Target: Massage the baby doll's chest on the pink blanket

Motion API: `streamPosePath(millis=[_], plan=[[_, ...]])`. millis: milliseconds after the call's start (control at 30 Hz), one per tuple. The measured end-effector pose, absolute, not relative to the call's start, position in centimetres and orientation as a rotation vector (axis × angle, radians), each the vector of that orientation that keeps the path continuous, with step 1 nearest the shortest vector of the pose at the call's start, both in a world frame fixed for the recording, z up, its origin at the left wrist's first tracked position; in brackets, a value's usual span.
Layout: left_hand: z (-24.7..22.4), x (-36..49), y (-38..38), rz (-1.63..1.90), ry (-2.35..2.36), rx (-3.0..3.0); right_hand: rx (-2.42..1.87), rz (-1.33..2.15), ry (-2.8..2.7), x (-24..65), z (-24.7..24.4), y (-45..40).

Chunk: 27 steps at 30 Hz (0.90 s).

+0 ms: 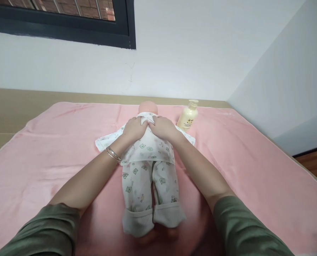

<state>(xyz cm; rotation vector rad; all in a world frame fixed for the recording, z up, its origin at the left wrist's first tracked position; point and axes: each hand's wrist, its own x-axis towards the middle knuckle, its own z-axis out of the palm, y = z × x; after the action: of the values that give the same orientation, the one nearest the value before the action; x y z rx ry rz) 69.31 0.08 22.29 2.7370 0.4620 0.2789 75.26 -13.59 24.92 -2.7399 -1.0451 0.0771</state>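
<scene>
A doll (147, 144) lies lengthwise in front of me, its bare rounded head (148, 107) at the far end and its feet toward me. It wears a white long-sleeved top with small green animal prints and matching trousers (138, 188) with turned-up cuffs. My left hand (135, 128) rests on its upper body, near one shoulder. On the other shoulder lies my right hand (163, 127). Both thumbs stand apart from the fingers and point inward below the collar, almost meeting. The outer fingertips are partly hidden. No face of the doll shows.
A pink cloth (75, 142) covers the wooden surface (20, 106). Beyond my right hand stands a pale yellow pump bottle (188, 116). A white wall (180, 53) rises behind, with a dark window frame (94, 33) at upper left.
</scene>
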Motion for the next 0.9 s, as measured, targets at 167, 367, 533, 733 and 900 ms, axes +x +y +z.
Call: streamPosePath(millis=[167, 367, 533, 733, 900], plan=[[22.1, 69.6, 0.6, 0.27, 0.47, 2.681, -2.708, 0.005, -1.098, 74.6, 25.1, -13.3], [22.6, 68.7, -1.2, 0.342, 0.403, 2.876, -2.596, 0.259, -0.892, 77.3, 24.8, -14.5], [22.5, 68.8, -1.3, 0.365, 0.371, 2.885, -2.586, 0.277, -0.87, 77.6, 24.5, -14.6], [22.1, 69.8, 0.7, 0.254, 0.501, 2.648, -2.765, 0.011, -0.986, 75.6, 24.4, -13.3], [22.1, 69.8, 0.6, 0.263, 0.501, 2.681, -2.749, 0.041, -0.978, 76.0, 24.4, -13.5]])
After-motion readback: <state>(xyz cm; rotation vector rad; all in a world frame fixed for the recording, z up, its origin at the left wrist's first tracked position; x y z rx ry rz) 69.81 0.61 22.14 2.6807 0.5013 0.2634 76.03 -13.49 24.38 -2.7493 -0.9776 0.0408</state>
